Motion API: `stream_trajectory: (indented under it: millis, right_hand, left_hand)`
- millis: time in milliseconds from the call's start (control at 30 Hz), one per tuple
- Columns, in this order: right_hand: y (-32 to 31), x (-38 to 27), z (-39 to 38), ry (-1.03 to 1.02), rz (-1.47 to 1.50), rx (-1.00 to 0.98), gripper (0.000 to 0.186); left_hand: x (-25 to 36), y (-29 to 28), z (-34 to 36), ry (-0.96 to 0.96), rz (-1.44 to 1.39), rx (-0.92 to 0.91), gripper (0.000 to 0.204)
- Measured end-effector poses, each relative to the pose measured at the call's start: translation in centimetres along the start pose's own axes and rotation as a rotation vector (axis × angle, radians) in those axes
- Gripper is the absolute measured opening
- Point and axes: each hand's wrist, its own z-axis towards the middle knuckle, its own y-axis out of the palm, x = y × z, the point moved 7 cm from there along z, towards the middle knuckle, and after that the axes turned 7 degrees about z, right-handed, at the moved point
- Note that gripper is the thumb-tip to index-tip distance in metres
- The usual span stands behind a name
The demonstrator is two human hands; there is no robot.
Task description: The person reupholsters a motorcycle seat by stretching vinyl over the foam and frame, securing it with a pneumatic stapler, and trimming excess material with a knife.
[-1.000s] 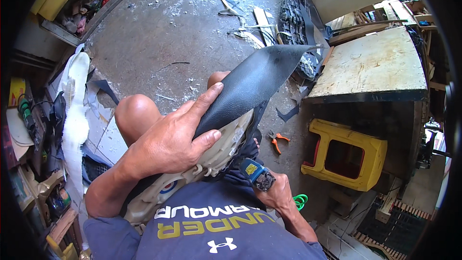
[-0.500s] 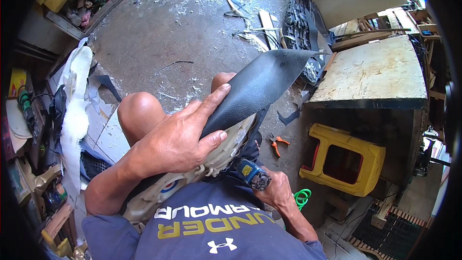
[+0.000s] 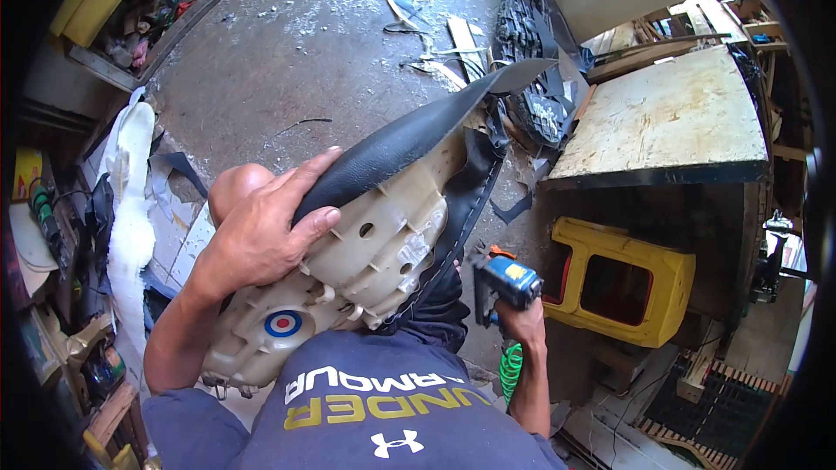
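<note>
A cream plastic motorcycle seat base (image 3: 370, 239) lies underside up across my lap, with a round red, white and blue sticker (image 3: 283, 324) near its close end. Black leather-like seat cover (image 3: 405, 148) wraps it; the right edge is folded over the rim, while the far left side stands up loose. My left hand (image 3: 266, 231) grips the seat's left side, fingers over the cover and thumb toward the base. Off to the right of the seat, my right hand (image 3: 522, 324) holds a blue and black staple gun (image 3: 508, 283), apart from the cover. A coiled green air hose (image 3: 511, 370) hangs beneath it.
Orange-handled pliers (image 3: 500, 251) lie on the floor, mostly hidden behind the staple gun. A yellow plastic frame (image 3: 670, 296) stands at right under a worn table (image 3: 662, 122). Another black seat (image 3: 527, 52) and scraps lie ahead; white foam (image 3: 131, 209) is at left.
My right hand has drawn the staple gun away from the seat to the right. My left hand has shifted left and the cover tilted back, exposing more of the base.
</note>
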Motion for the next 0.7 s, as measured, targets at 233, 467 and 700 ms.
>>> stream_trajectory:
  millis: [233, 467, 700]
  right_hand:
    - [3.9, 23.1, 4.5, 0.101, -0.251, 0.288, 0.051]
    - [5.3, 28.9, 4.8, 0.513, -0.474, -0.061, 0.062]
    - [5.2, -10.1, 10.0, -0.461, 0.932, -0.340, 0.063]
  left_hand:
    - [3.6, 0.5, 1.4, 0.035, 0.089, 0.043, 0.069]
    - [9.4, -12.2, 4.6, 0.254, -0.075, 0.313, 0.066]
    - [5.1, -23.9, 12.4, 0.200, -0.977, 0.586, 0.050]
